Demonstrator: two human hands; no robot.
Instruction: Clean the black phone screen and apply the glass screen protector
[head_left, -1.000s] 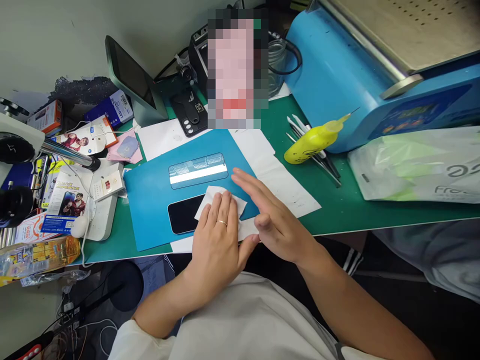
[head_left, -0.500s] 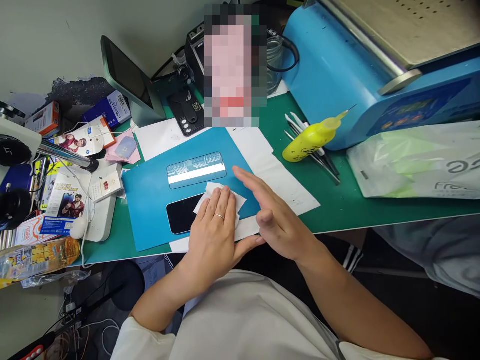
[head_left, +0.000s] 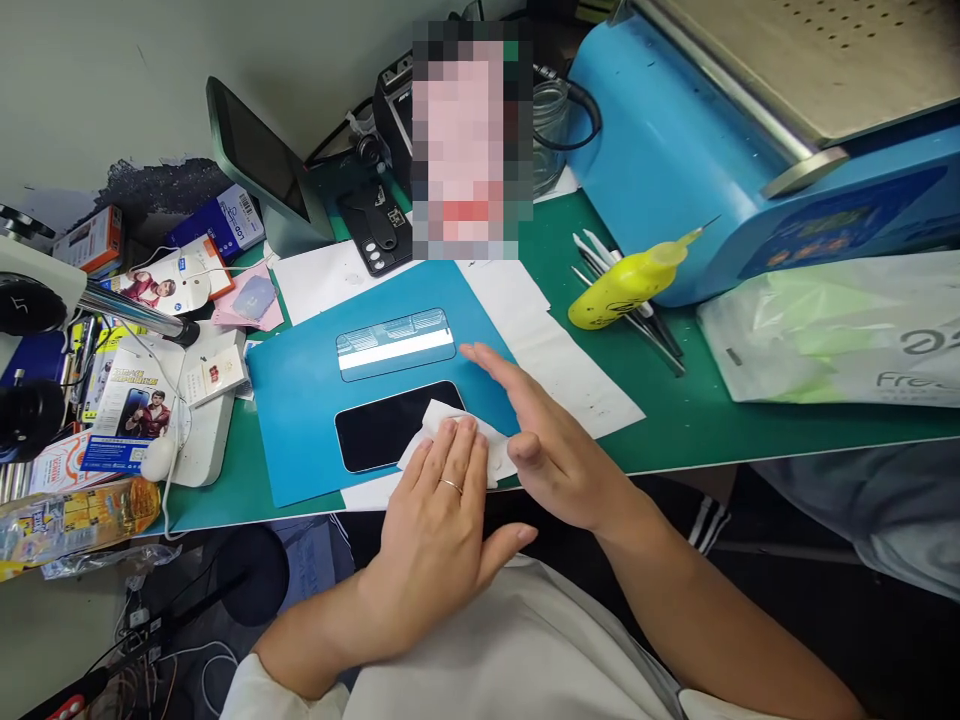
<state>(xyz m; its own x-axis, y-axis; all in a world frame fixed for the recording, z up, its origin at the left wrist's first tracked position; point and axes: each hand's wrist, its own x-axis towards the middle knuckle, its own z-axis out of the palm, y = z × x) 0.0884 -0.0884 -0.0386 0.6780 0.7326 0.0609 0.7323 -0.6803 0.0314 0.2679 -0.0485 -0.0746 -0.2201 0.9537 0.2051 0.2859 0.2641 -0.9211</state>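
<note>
Pressing tissue (head_left: 433, 413) with straight fingers, the left hand (head_left: 435, 530) is nearer the phone (head_left: 375, 430), which lies far-left, lengthwise left-to-right (near right corner apparently covered); the right hand (head_left: 559, 450) is unclenched, empty.

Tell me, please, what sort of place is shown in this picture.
It is most likely a phone repair workplace: a black-screened phone lies on a blue mat, with a box marked LCD and a yellow needle-tipped bottle nearby.
</note>
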